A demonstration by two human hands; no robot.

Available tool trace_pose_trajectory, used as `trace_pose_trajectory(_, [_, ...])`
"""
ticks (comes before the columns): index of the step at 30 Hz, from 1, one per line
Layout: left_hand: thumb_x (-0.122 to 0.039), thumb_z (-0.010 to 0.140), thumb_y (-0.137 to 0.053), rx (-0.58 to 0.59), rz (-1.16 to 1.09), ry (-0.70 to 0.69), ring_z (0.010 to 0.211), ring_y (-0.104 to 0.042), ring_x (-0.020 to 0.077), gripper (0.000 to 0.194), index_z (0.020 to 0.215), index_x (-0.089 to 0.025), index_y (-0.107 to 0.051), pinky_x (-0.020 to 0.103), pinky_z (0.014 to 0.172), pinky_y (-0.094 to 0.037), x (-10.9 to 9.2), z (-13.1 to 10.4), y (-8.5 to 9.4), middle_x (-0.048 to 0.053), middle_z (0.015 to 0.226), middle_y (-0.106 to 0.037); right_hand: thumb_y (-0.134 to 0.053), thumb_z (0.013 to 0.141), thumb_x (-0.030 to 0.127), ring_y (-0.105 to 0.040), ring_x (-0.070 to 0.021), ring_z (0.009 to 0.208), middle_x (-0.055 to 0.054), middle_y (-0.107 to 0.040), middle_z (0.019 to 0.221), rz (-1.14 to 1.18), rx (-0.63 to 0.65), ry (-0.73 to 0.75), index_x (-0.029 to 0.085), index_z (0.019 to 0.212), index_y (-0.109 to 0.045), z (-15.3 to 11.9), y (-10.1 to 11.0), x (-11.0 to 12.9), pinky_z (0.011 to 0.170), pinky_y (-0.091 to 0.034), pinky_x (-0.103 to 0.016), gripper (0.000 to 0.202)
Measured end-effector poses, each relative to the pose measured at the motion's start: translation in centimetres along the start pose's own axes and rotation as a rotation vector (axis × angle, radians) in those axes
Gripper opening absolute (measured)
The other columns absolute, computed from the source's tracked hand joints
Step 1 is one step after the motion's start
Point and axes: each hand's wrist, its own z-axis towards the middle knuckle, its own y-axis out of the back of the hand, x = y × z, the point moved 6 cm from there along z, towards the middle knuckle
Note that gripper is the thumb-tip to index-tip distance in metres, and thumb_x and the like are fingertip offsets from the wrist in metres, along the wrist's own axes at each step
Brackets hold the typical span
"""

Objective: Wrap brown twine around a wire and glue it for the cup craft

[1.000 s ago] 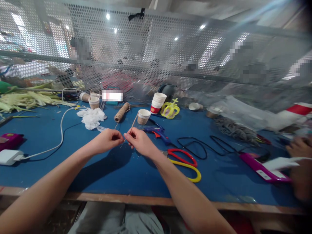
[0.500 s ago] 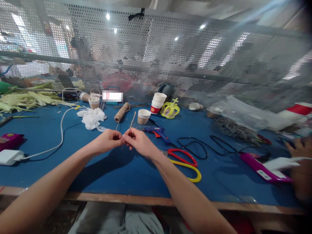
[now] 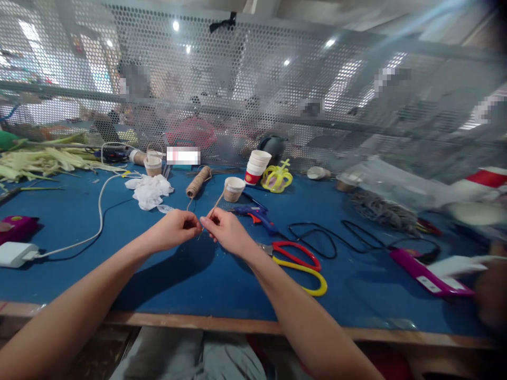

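Note:
My left hand (image 3: 179, 228) and my right hand (image 3: 226, 230) meet over the middle of the table, both with fingertips pinched. Between them runs a thin brown twine (image 3: 218, 202); one end of it sticks up past my right fingers toward a small cup. From the twine spool (image 3: 198, 182) lying just beyond, a strand leads down to my left hand. The small cup (image 3: 234, 189), white above and wound with twine below, stands behind my right hand. A blue glue gun (image 3: 257, 215) lies right of it. Scissors (image 3: 299, 258) with red and yellow handles rest beside my right forearm.
White crumpled cloth (image 3: 149, 191) and another twine-wrapped cup (image 3: 153, 164) are at left. Stacked paper cups (image 3: 258, 166) and a yellow crown-shaped piece (image 3: 277, 177) stand behind. A black cord (image 3: 317, 232) and a purple power strip (image 3: 430, 274) lie right. Perforated metal screen (image 3: 237, 79) closes the back.
The free twine end has tilted right, toward the small cup. My hands have barely moved, with a slight gap opening between their fingertips. At far right, another person's hand has moved lower.

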Motion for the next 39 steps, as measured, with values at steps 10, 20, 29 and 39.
trace_pose_trajectory(10, [-0.032,0.069,-0.050,-0.015,-0.130,0.050,0.050,-0.038,0.0084,0.022,0.060,-0.013,-0.053,0.021,0.048,-0.030,0.62,0.24,-0.59,-0.003,0.052,-0.048,-0.048,0.081,0.029,-0.046,-0.0076,0.045,0.003,-0.050,0.056,0.088,0.043,0.041,0.017,0.070,-0.046,0.03,-0.38,-0.07,0.044,-0.038,-0.020,0.016])
trace_pose_trajectory(20, [-0.028,0.072,-0.047,0.038,-0.015,-0.022,0.056,-0.046,0.0102,0.018,0.068,-0.013,-0.056,0.022,0.055,-0.036,-0.08,0.03,0.07,0.000,0.062,-0.057,-0.045,0.083,0.027,-0.046,-0.0074,0.043,0.004,-0.048,0.052,0.063,0.049,-0.009,0.017,0.069,-0.044,-0.02,-0.20,-0.09,0.044,-0.039,-0.019,0.017])
trace_pose_trajectory(29, [-0.030,0.070,-0.048,-0.010,0.004,0.018,0.054,-0.046,0.0112,0.019,0.065,-0.013,-0.055,0.022,0.051,-0.034,0.15,0.08,-0.18,0.000,0.059,-0.057,-0.047,0.081,0.028,-0.045,-0.0081,0.042,0.005,-0.048,0.048,-0.057,-0.014,0.022,0.018,0.066,-0.044,0.16,-0.24,-0.09,0.043,-0.035,-0.020,0.018])
trace_pose_trajectory(39, [-0.035,0.070,-0.049,0.035,-0.157,0.059,0.052,-0.038,0.0088,0.024,0.063,-0.012,-0.054,0.022,0.051,-0.031,0.35,0.19,-0.46,-0.003,0.056,-0.048,-0.046,0.081,0.029,-0.048,-0.0083,0.047,0.002,-0.050,0.058,0.161,0.094,0.040,0.017,0.070,-0.044,0.06,-0.50,-0.11,0.044,-0.040,-0.020,0.016])
